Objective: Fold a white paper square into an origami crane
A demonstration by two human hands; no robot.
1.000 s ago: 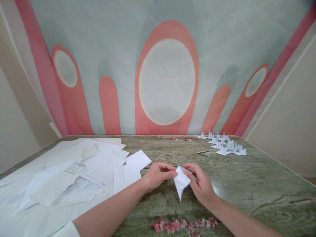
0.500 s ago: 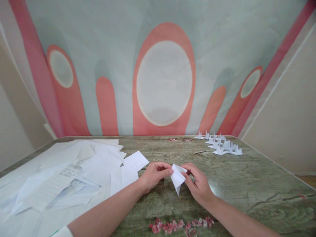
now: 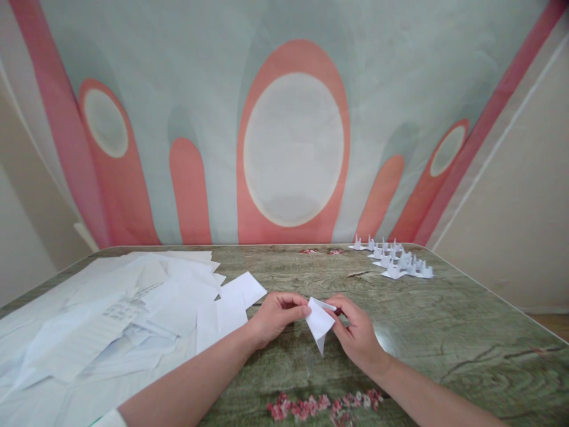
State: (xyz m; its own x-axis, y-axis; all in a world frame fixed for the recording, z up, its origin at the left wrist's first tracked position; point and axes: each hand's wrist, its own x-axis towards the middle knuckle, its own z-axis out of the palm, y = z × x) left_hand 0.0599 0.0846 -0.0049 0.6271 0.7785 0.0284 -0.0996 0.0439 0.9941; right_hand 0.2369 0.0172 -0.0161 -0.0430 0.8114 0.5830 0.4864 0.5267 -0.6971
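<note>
Between my hands, above the middle of the table, is a small piece of folded white paper [image 3: 319, 320] with a pointed flap hanging down. My left hand [image 3: 281, 315] pinches its upper left edge between thumb and fingers. On the other side, my right hand [image 3: 354, 327] grips the right edge, its fingertips partly hidden behind the folds. Several small folded white paper figures [image 3: 395, 267] with upright points stand in rows at the far right of the table.
A large spread of loose white paper sheets [image 3: 111, 320] covers the left of the wood-patterned table [image 3: 444, 332]. Two smaller white papers [image 3: 243, 288] lie just left of my left hand. Behind the table hangs a printed backdrop [image 3: 293, 148]. Pink flowers [image 3: 324, 406] are printed near the front.
Both hands keep their hold on the folded paper. Its upper right flap now looks narrower and flatter, and the view has shifted slightly.
</note>
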